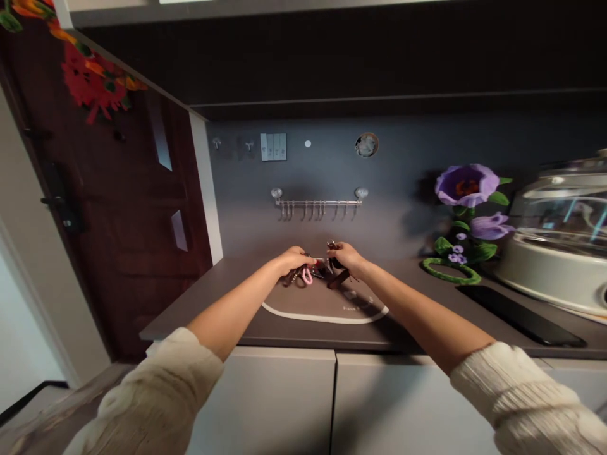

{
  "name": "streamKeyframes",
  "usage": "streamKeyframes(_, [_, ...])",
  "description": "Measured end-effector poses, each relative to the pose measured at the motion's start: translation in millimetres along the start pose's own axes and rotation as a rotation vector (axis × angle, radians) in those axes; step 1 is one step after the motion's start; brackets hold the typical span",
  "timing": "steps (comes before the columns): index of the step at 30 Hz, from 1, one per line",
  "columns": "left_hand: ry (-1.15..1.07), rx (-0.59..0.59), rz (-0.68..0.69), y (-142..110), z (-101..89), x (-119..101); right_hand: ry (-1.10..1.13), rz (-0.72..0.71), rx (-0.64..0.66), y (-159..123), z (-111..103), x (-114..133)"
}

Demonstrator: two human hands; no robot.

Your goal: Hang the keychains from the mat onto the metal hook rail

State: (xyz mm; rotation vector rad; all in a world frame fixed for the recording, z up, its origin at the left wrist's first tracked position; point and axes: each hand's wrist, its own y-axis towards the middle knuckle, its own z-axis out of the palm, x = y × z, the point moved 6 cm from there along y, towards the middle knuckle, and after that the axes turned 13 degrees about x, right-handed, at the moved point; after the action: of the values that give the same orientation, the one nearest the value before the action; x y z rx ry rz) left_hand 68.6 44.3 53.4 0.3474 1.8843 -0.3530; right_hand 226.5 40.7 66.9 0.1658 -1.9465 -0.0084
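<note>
My right hand (347, 256) is closed on a dark key fob (336, 246) with a metal ring standing up at its top. A brown strap (337, 279) hangs or lies just under that hand; I cannot tell which. To its left, my left hand (293, 259) pinches at a cluster of keys and rings (300, 275), its fingertips partly hiding them. A pink loop (308, 275) sticks out of this cluster, and a small red piece shows by the fingertips. Both hands are low over a brown mat (313, 306) with a pale rim.
A rail with several hooks (318, 203) is fixed to the back wall above my hands. On the right stand purple artificial flowers (467, 186), a black flat phone-like slab (521, 316) and a cream appliance (554, 272). A dark cabinet (332, 63) overhangs the counter.
</note>
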Motion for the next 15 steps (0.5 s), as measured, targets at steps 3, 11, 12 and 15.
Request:
streamKeyframes(3, [0.293,-0.075,0.054,-13,-8.4,6,-0.256,-0.003,0.07,-9,-9,-5])
streamKeyframes(11, [0.958,0.065,0.271,-35,-1.2,-27,-0.695,-0.123,0.306,-29,-6,9])
streamKeyframes(12, [0.973,0.026,0.283,-37,-4.5,-33,-0.701,-0.149,0.34,-32,-3,16])
streamKeyframes(15, [0.829,-0.067,0.404,-48,-14.2,-54,-0.559,-0.22,0.525,-45,7,37])
